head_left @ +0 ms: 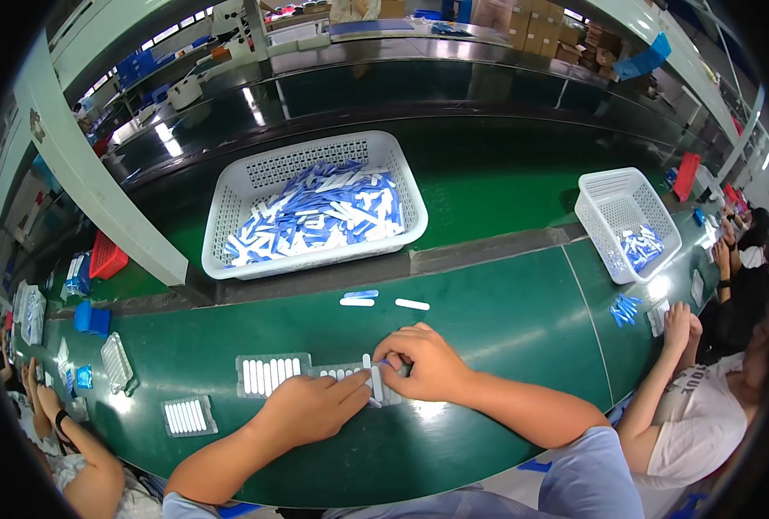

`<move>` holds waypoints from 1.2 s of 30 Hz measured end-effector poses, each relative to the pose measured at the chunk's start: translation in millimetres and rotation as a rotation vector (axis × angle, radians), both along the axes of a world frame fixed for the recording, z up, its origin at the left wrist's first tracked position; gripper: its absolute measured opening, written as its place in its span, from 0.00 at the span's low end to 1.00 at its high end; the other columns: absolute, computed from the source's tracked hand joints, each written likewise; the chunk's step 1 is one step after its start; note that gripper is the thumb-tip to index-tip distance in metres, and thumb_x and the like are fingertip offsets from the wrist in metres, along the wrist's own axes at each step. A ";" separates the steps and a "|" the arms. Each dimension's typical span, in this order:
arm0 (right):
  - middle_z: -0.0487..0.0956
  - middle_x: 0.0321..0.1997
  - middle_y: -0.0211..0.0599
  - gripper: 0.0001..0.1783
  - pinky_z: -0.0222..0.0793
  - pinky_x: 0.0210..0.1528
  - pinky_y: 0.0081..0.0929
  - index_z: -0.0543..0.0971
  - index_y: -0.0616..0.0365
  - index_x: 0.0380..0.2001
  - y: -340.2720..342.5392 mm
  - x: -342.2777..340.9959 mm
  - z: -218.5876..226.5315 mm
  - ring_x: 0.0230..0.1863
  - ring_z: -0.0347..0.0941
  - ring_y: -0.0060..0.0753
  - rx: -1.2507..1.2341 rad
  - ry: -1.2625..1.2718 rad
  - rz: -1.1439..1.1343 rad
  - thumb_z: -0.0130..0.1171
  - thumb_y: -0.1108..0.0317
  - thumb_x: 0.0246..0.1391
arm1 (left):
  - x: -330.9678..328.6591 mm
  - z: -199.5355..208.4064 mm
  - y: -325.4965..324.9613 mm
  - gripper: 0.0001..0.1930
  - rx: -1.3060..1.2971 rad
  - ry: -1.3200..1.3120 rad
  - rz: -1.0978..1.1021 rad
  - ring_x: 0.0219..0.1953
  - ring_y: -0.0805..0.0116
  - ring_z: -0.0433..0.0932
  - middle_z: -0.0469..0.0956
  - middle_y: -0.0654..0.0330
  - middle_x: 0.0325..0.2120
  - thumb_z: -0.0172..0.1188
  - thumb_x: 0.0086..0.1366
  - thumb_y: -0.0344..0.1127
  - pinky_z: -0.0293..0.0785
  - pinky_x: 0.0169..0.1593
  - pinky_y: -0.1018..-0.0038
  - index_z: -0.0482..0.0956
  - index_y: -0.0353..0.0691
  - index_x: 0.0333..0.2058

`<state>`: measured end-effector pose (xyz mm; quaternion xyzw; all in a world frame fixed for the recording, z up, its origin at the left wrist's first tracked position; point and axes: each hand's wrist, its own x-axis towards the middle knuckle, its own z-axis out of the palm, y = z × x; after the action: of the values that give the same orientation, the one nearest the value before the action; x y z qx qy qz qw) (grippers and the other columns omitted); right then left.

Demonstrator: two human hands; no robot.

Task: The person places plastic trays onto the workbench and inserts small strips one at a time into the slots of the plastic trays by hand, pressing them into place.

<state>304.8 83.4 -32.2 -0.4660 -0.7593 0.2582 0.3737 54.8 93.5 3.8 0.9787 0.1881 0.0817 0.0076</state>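
My left hand (pixel 308 408) rests on a clear slotted tray (pixel 350 375) that holds several white strips, its fingers pressing the tray's right end. My right hand (pixel 428 362) pinches a small white and blue strip (pixel 369 372) at that same end of the tray. A second tray (pixel 272 374), filled with white strips, lies just to the left. Three loose strips (pixel 376 300) lie on the green belt beyond my hands.
A large white basket (pixel 315 203) heaped with blue and white strips stands behind the belt. A smaller white basket (pixel 628 221) sits at the right. Another filled tray (pixel 188 416) lies at the left. Other people's arms work at the right (pixel 679 346) and lower left (pixel 64 432).
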 end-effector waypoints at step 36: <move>0.75 0.36 0.35 0.01 0.71 0.44 0.40 0.79 0.54 0.34 55.1 0.5 35.0 0.42 0.78 0.43 0.025 -0.592 0.312 0.62 0.70 0.59 | -13.5 -46.9 -51.8 0.18 -0.585 -0.412 -0.189 0.35 0.70 0.86 0.86 0.70 0.41 0.67 0.62 0.30 0.81 0.34 0.75 0.82 0.49 0.51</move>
<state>305.3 138.5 2.8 -0.3942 -0.9002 0.1566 0.0986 41.3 41.7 -43.0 0.9113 0.1066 0.2186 0.3321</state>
